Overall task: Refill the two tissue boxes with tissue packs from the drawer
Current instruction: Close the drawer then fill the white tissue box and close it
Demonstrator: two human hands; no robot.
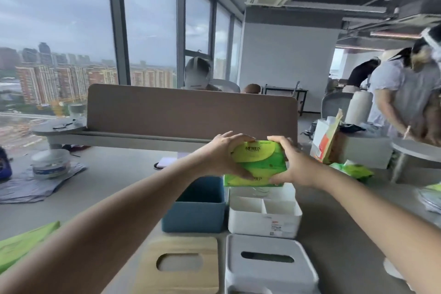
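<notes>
Green wrapper (pixel 26 243): flat at the desk's near-left edge, partly cut off by the frame.

Bowls (pixel 50 163): a stack on a crumpled cloth (pixel 35 184), far left of the desk (pixel 107 188).

Wood lid (pixel 177 267): pale, with an oval slot, lying flat at the near edge, just in front of the blue box.

Blue box (pixel 194 207): open-topped, nothing visible inside, touching or just beside the white box on its right.

Left hand (pixel 223 156): raised above the boxes, fingers curled over the pack's left end, thumb under its near edge; grasping the pack.

Pack (pixel 259 162): green tissue pack in plastic wrap, held between both hands in the air, over the back of the white box and tilted with its top face toward the camera.

White box (pixel 265 218): open, with a divider tray showing several compartments; a label on its front wall. Directly beneath the pack.

Grey lid (pixel 267 262): with a narrow dark slot, in front of the white box, beside the wood lid.

Right hand (pixel 296 162): fingers wrapped over the pack's right end, thumb at its lower near corner; grasping the pack.

Loose pack (pixel 353 169): green, on the desk right of the hands, well apart from the boxes.

Paper bag (pixel 327 141): upright behind the loose pack.

Person (pixel 403 93): standing at far right, beside another desk.
</notes>
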